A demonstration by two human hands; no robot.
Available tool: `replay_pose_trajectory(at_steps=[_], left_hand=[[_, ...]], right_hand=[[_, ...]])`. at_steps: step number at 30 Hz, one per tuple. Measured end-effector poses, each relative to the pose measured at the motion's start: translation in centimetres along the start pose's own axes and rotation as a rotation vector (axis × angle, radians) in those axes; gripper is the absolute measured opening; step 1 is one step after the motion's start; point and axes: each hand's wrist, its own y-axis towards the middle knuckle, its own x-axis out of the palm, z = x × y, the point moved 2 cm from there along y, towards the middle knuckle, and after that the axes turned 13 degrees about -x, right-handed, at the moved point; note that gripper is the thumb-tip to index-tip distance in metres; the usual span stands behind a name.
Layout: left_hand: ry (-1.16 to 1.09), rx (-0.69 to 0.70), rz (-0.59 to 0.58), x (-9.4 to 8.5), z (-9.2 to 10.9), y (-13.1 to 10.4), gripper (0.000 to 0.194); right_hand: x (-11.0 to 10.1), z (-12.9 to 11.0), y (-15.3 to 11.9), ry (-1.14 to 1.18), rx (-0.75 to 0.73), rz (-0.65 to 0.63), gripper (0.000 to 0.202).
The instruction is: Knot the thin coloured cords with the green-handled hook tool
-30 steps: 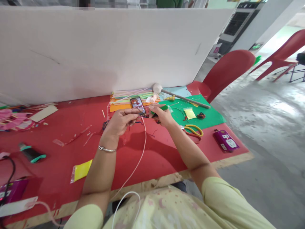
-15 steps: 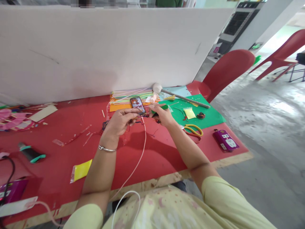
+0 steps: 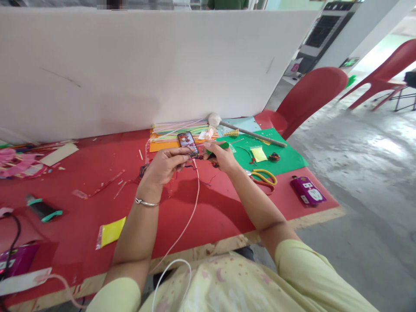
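Biggest first, and there it was: the white partition (image 3: 162,65) stood right across the far side, with the red desk (image 3: 227,212) stretched out in front of it. Off to the right a red chair (image 3: 312,97) sat close by the desk's far corner, and the green sheet (image 3: 289,162) lay spread on the desktop, a grey rod (image 3: 253,134) slanting over its back edge. Into the middle now, where the hands met the action! The left hand (image 3: 167,164) had thumb and forefinger pinched together on a thin dark strand (image 3: 189,166), while the right hand (image 3: 223,157) was curled round a green piece (image 3: 222,147), its fingertips turned in toward the other hand. Just beyond them lay the phone (image 3: 186,141), screen up, its long axis pointing away from the person and leaning a touch leftward, with a pale cable (image 3: 198,186) running back from its near end. And here was the crucial relation: that strand was right in the narrow gap between the hands, running roughly sideways from one to the other, just this side of the phone, its visible part nearer the left fingertips. Whether the right fingertips pinched it too, one couldn't tell.
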Motion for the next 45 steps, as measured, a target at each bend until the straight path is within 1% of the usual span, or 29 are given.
replay_pose_trajectory(at_steps=[9, 15, 19, 28, 37, 45], left_hand=[[0.008, 0.006, -0.004, 0.0, 0.0, -0.1, 0.027], [0.027, 0.016, -0.017, -0.1, -0.1, 0.0, 0.027], [0.026, 0.016, -0.005, -0.1, -0.1, 0.0, 0.028], [0.026, 0.006, -0.007, -0.2, -0.1, 0.1, 0.029], [0.022, 0.004, 0.027, 0.3, 0.3, -0.2, 0.027], [0.126, 0.062, 0.028, -0.6, -0.7, 0.5, 0.025]], right_hand=[[-0.1, -0.1, 0.0, -0.038, -0.003, -0.036, 0.041], [-0.1, 0.2, -0.1, -0.049, 0.005, -0.024, 0.042], [-0.1, 0.2, -0.1, -0.058, 0.025, -0.017, 0.044], [-0.1, 0.0, -0.2, -0.080, 0.004, -0.035, 0.045], [-0.2, -1.0, 0.0, -0.174, -0.100, -0.124, 0.050], [0.1, -2.2, -0.1, -0.343, -0.313, -0.210, 0.050]])
